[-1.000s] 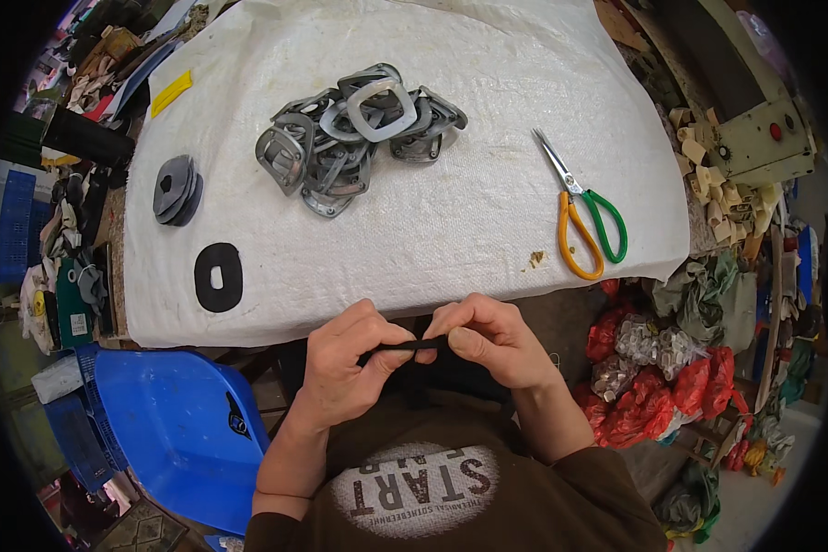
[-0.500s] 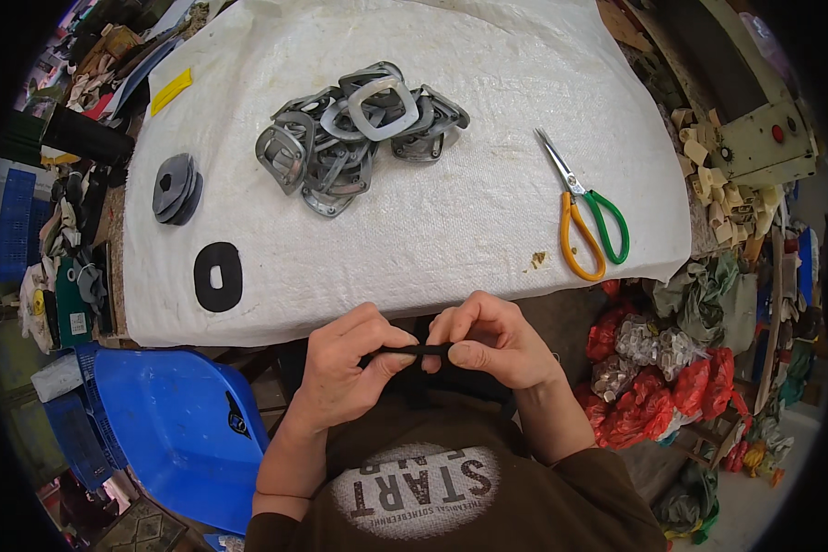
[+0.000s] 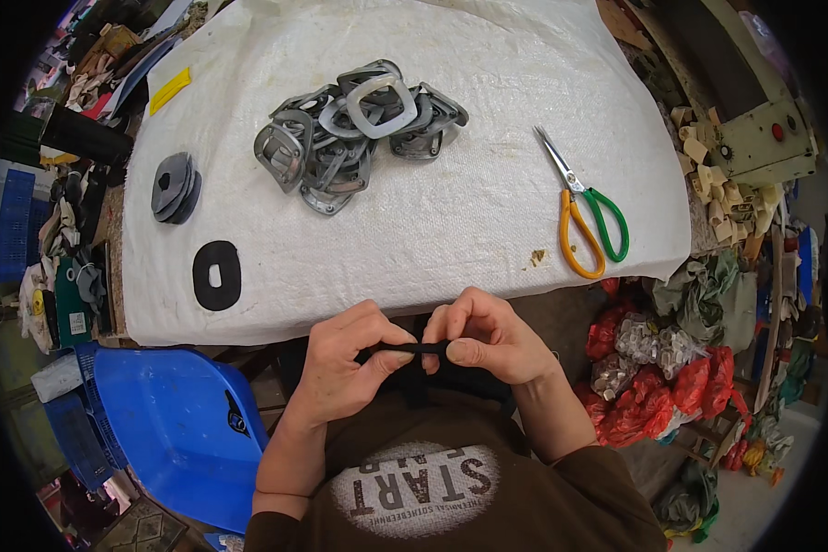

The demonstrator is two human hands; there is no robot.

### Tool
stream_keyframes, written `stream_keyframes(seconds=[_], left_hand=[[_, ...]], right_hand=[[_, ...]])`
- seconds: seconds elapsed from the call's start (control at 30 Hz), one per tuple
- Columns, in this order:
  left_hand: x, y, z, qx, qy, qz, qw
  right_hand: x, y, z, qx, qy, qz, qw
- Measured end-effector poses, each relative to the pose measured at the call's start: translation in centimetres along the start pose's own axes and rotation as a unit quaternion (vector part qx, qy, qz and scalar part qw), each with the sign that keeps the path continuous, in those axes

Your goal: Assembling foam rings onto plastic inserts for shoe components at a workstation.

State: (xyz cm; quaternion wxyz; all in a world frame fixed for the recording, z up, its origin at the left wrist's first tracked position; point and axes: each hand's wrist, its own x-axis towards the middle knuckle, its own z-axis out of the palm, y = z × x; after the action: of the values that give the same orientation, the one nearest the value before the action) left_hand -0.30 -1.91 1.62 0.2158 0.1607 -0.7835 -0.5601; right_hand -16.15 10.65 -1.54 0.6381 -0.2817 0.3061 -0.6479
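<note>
1. Two hands meet just below the bench's near edge: the left hand (image 3: pixel 345 363) and right hand (image 3: pixel 483 339) each pinch an end of a thin black strip (image 3: pixel 417 349).
2. Fingers hide most of the strip; its shape is hard to make out.
3. Bare white bench (image 3: pixel 432 239) cover lies between the hands and the grey ring pile (image 3: pixel 354 133).
4. Scissors (image 3: pixel 584 216) lie near the right edge, a black oval (image 3: pixel 217 275) near the left.

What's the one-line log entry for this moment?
left hand: pinching black strip | right hand: pinching other end | table: metal buckles, scissors
</note>
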Motion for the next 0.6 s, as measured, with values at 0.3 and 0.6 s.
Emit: stream_keyframes(seconds=[0.3,0.6], left_hand=[[-0.1,-0.3,-0.1,-0.026,-0.009,-0.012,1.0],[-0.3,-0.5,0.3,-0.029,0.016,0.008,0.999]], right_hand=[[0.1,-0.2,0.0,0.021,-0.014,0.023,0.999],[-0.7,1.3,1.1,0.098,0.074,0.01,0.992]])
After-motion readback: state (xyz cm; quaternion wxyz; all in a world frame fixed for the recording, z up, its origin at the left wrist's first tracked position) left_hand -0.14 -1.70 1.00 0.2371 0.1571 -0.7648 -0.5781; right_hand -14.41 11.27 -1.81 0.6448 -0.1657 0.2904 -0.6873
